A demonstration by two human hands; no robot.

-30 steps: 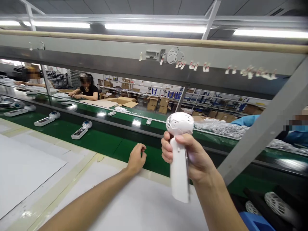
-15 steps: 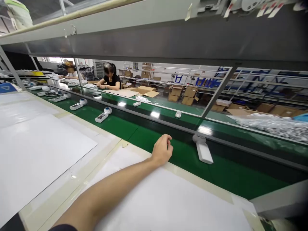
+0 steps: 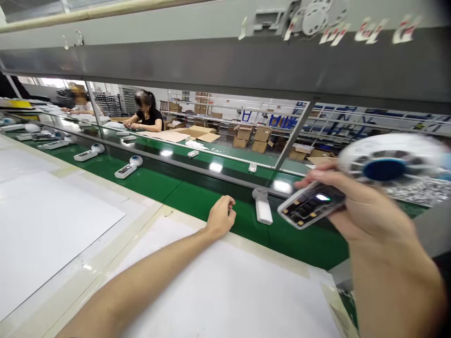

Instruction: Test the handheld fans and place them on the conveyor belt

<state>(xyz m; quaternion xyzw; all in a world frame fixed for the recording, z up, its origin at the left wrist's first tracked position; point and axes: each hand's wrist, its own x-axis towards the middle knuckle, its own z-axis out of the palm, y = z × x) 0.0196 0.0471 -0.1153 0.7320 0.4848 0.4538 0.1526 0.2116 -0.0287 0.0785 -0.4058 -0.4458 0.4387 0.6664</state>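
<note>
My right hand (image 3: 373,213) grips a white handheld fan (image 3: 299,211) by its handle, held up at the right. The handle's open side shows a dark inside with a small bright light; the round head with a blue centre is blurred. My left hand (image 3: 220,217) rests at the near edge of the green conveyor belt (image 3: 192,199), its fingers loosely curled, a gap between thumb and fingers, and nothing visible in it. Another white handheld fan (image 3: 263,211) lies on the belt just right of my left hand, closed side up.
More handheld fans (image 3: 125,170) lie along the belt to the left. A white-covered worktable (image 3: 225,286) borders the belt. Overhead runs a grey beam (image 3: 197,65), with slanted posts (image 3: 295,134) beyond the belt. Two people, one in a black top (image 3: 150,121), sit across; cardboard boxes (image 3: 243,136) stand behind.
My right hand has come into view at the right with a handheld fan in it. The view has shifted, so the belt and its fans appear further left; my left hand stays curled.
</note>
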